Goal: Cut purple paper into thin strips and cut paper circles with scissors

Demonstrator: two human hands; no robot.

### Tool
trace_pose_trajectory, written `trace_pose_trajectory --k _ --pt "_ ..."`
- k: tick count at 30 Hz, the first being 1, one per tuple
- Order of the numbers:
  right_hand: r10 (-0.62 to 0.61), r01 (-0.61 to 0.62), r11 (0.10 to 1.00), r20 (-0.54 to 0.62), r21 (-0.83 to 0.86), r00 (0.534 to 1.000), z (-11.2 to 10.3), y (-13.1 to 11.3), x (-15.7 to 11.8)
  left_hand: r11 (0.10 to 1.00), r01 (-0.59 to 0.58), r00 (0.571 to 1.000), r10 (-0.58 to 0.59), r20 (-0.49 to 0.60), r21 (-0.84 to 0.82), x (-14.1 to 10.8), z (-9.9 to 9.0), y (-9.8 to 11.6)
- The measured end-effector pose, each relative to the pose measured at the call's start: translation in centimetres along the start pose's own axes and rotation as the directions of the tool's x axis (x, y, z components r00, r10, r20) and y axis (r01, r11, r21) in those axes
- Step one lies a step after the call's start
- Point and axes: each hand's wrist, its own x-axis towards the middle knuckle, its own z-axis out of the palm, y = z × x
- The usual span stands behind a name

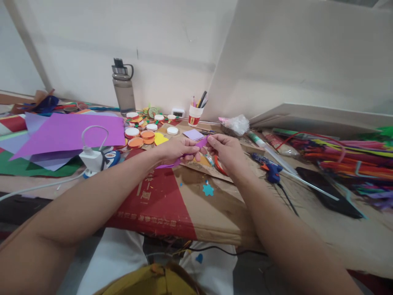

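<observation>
Both of my hands pinch a small piece of purple paper point(202, 142) above the cardboard. Fingers of my left hand point(178, 150) are curled round its left end. At its right end, my right hand point(225, 149) grips between thumb and forefinger. Another purple sheet point(168, 164) shows below my left hand; whether it joins the held piece I cannot tell. A blue flower-shaped cutout point(208, 188) lies on the red and brown cardboard point(159, 200) nearer to me. Just behind my hands lies a small stack of lilac paper squares point(193, 134).
Large purple sheets point(76, 131) and a white charger point(92, 159) lie left. Round containers point(147, 136) and a water bottle point(123, 88) stand behind, beside a paper cup of pens point(195, 114). On the right are a blue glue gun point(272, 171), a dark phone-like slab point(328, 192) and pipe cleaners point(353, 155).
</observation>
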Motion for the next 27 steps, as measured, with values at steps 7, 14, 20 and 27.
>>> trace_pose_trajectory --k 7,14,20,27 --pt "0.019 -0.016 0.997 -0.039 0.072 0.999 0.0 0.3 0.2 1.0 -0.002 1.0 0.002 0.022 -0.003 0.1 0.2 -0.1" --pt "0.048 -0.037 0.987 -0.069 0.154 0.996 0.1 0.5 0.1 1.0 -0.013 0.998 0.014 0.064 -0.023 0.0 -0.3 0.1" --pt "0.048 -0.051 0.998 -0.096 -0.03 0.994 -1.2 0.8 1.0 0.994 -0.031 0.999 0.035 -0.038 0.101 -0.7 -2.3 1.4" --pt "-0.06 0.063 0.644 0.032 -0.763 0.998 -2.3 2.1 1.7 0.875 -0.033 0.98 0.123 -0.158 0.482 -0.7 -4.2 2.0"
